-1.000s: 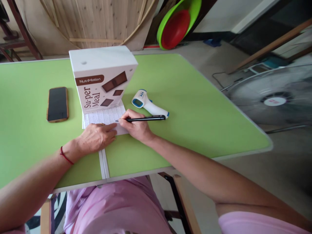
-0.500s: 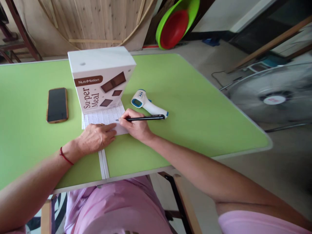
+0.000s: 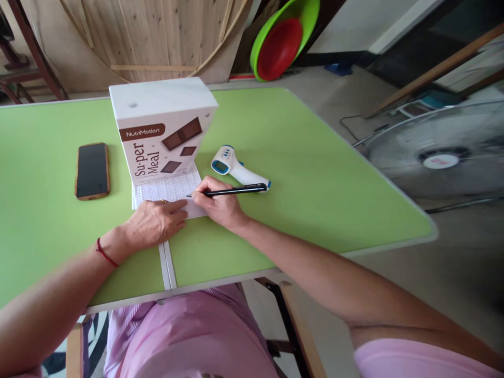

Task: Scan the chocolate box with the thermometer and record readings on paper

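Note:
My right hand [image 3: 220, 203] is closed around a black pen [image 3: 240, 189], whose tip meets a sheet of paper [image 3: 169, 190] covered in rows of handwriting. Across the sheet's lower edge lies my left hand [image 3: 159, 223], its fingers stretched out flat close to the pen tip. A white "NutriMotion Su-per Meal" box [image 3: 157, 136] stands upright at the far side of the sheet and hides part of it. Just beyond my right hand rests a white and blue infrared thermometer [image 3: 238, 167].
The green table [image 3: 315, 184] carries a smartphone [image 3: 92, 170] left of the box. A large fan [image 3: 441, 157] stands to the right of the table. Green and red basins [image 3: 279, 47] lean beyond the far edge.
The pen tip has shifted very slightly on the paper. The whole view has drifted a touch; both hands otherwise stay where they were.

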`<state>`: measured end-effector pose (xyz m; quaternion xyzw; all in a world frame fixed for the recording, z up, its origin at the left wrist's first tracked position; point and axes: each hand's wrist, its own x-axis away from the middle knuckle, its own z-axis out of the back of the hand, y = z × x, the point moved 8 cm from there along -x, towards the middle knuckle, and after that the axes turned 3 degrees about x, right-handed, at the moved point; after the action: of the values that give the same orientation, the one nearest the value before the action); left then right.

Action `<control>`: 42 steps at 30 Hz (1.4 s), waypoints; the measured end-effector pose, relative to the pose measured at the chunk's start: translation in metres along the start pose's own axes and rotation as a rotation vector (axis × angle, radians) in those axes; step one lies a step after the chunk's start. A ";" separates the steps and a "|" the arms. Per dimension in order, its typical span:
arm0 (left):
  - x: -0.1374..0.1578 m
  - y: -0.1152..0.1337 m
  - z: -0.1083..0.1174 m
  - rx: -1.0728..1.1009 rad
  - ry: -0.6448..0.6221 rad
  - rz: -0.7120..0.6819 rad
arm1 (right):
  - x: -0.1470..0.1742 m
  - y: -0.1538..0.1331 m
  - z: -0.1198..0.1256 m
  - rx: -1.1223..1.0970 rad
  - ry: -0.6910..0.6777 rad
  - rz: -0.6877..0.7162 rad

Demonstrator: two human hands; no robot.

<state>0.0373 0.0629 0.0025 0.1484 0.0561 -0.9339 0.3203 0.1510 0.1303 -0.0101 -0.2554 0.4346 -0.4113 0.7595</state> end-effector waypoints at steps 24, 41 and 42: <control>0.001 -0.002 -0.004 0.002 -0.045 0.022 | 0.000 0.000 0.006 -0.003 0.078 0.006; 0.000 -0.001 -0.002 0.001 -0.051 0.025 | -0.001 0.000 0.006 0.009 0.064 -0.013; 0.000 -0.001 -0.002 0.001 -0.054 0.027 | -0.001 0.001 0.006 0.005 0.060 -0.012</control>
<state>0.0370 0.0643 0.0002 0.1242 0.0448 -0.9333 0.3341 0.1559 0.1315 -0.0075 -0.2437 0.4546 -0.4243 0.7443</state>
